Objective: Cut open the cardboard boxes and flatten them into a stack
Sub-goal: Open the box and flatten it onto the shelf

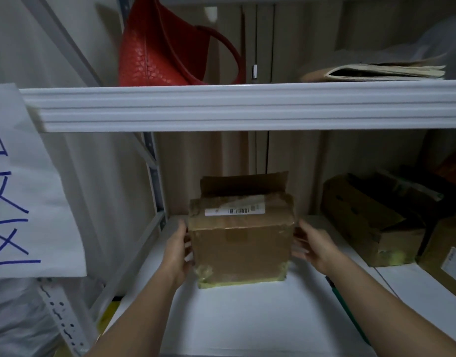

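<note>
A brown cardboard box (241, 240) stands on the white lower shelf (242, 313), a white barcode label on its top and yellowish tape along its bottom edge. One flap at its back stands up. My left hand (176, 251) presses flat against the box's left side. My right hand (313, 247) is at its right side, fingers spread and touching or nearly touching the wall. Two more cardboard boxes sit to the right: a dark crumpled one (371, 222) and a labelled one (445, 264) at the frame's edge.
The upper white shelf (247, 106) runs across just above the box, carrying a red bag (160, 47) and a stack of papers (381, 72). A white sheet with blue marks (23, 191) hangs at the left. A dark green stick (346, 307) lies along the shelf beside my right forearm.
</note>
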